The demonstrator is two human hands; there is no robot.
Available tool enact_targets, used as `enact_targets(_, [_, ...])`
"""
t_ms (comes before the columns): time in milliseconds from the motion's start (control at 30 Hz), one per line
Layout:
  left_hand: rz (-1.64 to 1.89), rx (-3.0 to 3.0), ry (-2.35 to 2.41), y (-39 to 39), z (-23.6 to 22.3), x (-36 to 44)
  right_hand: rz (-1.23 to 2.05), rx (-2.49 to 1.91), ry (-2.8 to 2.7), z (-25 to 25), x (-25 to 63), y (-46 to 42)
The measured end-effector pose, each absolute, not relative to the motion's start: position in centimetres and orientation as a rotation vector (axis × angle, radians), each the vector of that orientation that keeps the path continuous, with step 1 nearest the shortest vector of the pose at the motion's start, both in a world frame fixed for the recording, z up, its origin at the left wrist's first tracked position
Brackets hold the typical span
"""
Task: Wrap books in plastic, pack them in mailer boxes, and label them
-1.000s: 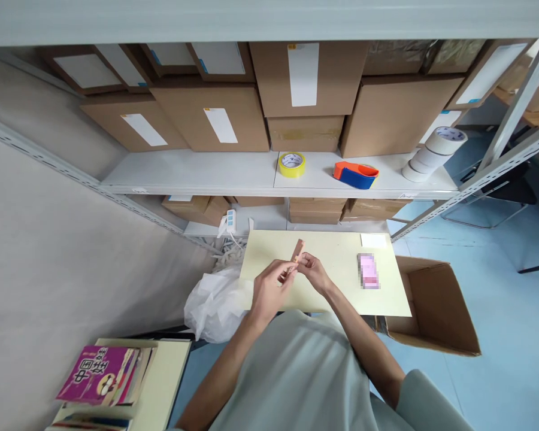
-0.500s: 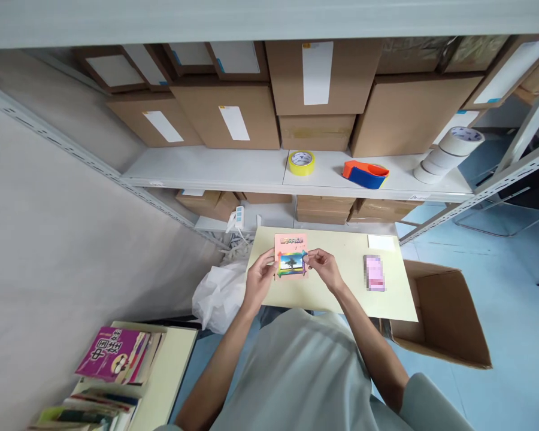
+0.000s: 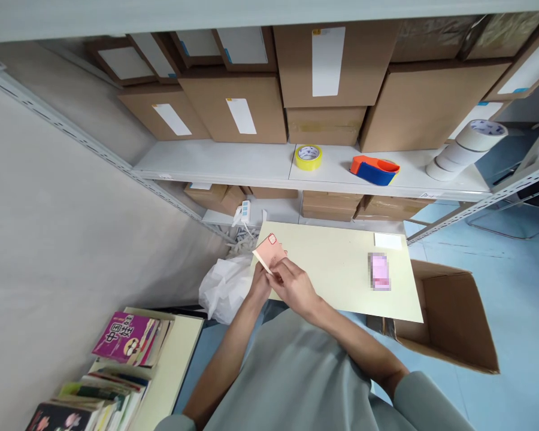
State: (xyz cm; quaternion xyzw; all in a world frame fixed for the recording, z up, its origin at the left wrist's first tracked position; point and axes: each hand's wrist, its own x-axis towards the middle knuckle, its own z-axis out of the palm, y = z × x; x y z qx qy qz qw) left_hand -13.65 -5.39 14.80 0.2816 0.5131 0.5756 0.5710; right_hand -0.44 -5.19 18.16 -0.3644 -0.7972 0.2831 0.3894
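A small pink book (image 3: 270, 249) is held tilted over the left part of the cream table. A red outlined mark sits near its top corner, and its pale page edge faces me. My left hand (image 3: 259, 284) grips the book from below at its lower left, the fingers partly hidden behind it. At the lower edge, the bent fingers of my right hand (image 3: 294, 288) pinch the book close to the left hand. Farther right on the table (image 3: 336, 257) lie a blurred pink item (image 3: 379, 272) and a white paper slip (image 3: 388, 240).
Cardboard boxes (image 3: 233, 114) fill the shelf ahead. On its ledge are yellow tape (image 3: 308, 157), an orange-and-blue tape dispenser (image 3: 374, 170) and stacked white rolls (image 3: 467, 149). An open carton (image 3: 458, 311) stands right, a white plastic bag (image 3: 224, 290) left, books (image 3: 126, 338) lower left.
The book's tree-picture front no longer shows; it has been turned and tilted leftward, showing a plain pink side. My right hand has moved left and down, beside my left hand.
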Motion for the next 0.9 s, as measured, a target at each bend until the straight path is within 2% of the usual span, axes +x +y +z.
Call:
enact_targets(200, [1.333,0.623,1.334,-5.6,11.0,-14.6,0.964,-1.162,-1.841,15.6,1.4,-3.4])
enact_targets(400, [1.088,0.614,1.556,-9.3,4.2,-15.8,1.334,-1.586,-1.721,6.9,5.2,-2.5])
enact_targets(533, [0.896,0.708,1.686,-11.5,1.5,-15.6,1.535,-1.766,-1.693,2.2,5.9,-4.3])
enact_targets(733, [0.853,0.838,1.777,-10.3,1.6,-17.3,1.574,-1.764,-1.678,0.4,3.6,-3.0])
enact_targets(900, [1.094,0.982,1.790,-5.3,4.6,-20.6,1.507,-1.547,-1.592,2.6,0.0,2.4])
